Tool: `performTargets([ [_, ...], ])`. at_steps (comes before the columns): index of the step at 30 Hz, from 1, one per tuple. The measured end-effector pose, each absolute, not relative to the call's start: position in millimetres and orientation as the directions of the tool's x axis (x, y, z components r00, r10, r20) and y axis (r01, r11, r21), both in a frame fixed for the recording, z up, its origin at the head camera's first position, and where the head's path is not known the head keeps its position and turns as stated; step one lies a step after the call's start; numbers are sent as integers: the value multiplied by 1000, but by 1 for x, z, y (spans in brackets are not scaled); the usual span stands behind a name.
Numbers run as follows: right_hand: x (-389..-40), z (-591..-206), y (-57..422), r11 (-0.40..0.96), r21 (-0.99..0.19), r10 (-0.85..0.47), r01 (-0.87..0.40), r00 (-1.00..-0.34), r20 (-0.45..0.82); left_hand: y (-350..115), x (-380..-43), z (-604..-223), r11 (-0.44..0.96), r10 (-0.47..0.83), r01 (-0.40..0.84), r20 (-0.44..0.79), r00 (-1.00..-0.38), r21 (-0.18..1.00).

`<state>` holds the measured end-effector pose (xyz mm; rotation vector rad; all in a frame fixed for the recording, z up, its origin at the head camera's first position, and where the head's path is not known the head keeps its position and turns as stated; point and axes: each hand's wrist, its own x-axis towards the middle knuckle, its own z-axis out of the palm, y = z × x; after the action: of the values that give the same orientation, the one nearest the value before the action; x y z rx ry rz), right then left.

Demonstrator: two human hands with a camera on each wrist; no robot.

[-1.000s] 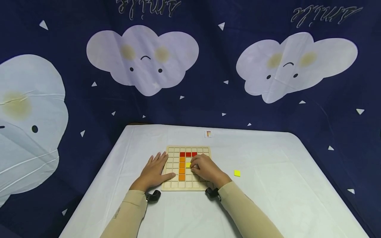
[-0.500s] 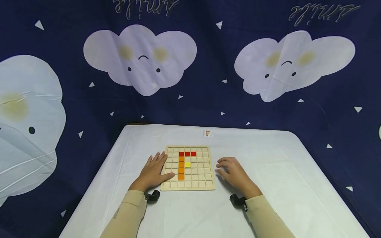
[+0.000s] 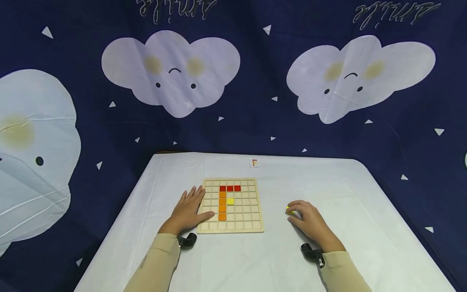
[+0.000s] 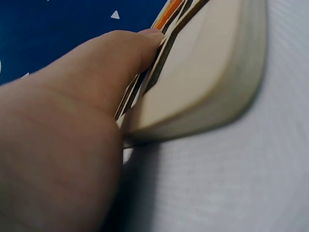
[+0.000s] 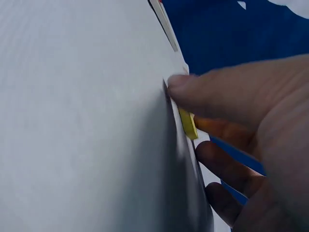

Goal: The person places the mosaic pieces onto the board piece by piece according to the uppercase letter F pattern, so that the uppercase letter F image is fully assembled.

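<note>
My left hand [image 3: 187,211] lies with spread fingers along the left edge of a wooden grid board [image 3: 248,227], its thumb over the edge squares. In the left wrist view the thumb [image 4: 108,63] rests on the board's frame. A red row and an orange column of square tiles sit in the grid, with one yellow tile [image 3: 230,201] beside the column. Right of the board, my right hand [image 3: 310,223] is over a loose yellow tile [image 5: 187,123] on the table. Its fingers and thumb are around the tile, with a gap between index and thumb; the fingertips partly cover it.
A small printed card [image 3: 255,163] with a coloured grid pattern lies behind the board near the far edge of the white-covered table [image 3: 328,182]. A dark blue cloth with clouds hangs behind the table.
My right hand has left the yellow tile in the grid and moved right, off the board, to the loose yellow tile on the table. The left hand stays put.
</note>
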<state>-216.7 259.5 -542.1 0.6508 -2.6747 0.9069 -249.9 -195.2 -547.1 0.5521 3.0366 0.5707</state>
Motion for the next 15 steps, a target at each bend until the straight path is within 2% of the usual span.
performTargets([
  [8,-219,-544,264,719,-504,-294,-478,-867,402,-196,-250,-544,872,344,345,66,-937,348],
  [15,-220,-542,262,743,-498,-278,-448,-883,379,-196,-249,-547,870,340,340,65,-938,358],
])
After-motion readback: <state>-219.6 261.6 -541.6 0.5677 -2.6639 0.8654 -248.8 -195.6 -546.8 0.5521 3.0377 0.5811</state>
